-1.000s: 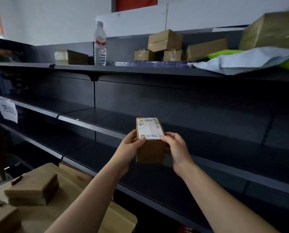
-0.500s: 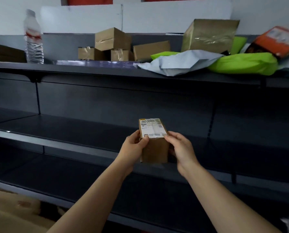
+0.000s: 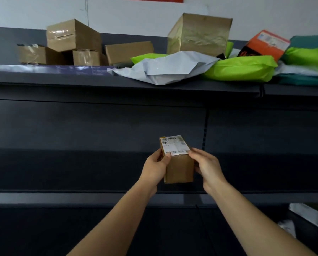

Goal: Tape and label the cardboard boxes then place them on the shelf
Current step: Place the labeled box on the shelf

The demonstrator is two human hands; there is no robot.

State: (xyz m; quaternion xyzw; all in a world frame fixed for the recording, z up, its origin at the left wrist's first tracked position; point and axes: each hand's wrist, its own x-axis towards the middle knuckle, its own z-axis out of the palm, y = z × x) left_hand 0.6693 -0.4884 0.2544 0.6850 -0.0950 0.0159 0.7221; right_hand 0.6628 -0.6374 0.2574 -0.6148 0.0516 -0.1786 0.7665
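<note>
We held the small cardboard box (image 3: 179,169) upright in the air before the dark shelf (image 3: 117,197). Our left hand (image 3: 157,167) clasped its 9 o'clock side, thumb on the label (image 3: 175,145). Our right hand (image 3: 207,167) curled round its 3 o'clock edge. Taped boxes (image 3: 73,36) sat at 11 o'clock.

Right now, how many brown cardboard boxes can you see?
6. One labelled box is held by the left hand and right hand. Five on the top shelf: leftmost box, stacked box above it, small box, flat box, big box. Others may hide behind.
</note>
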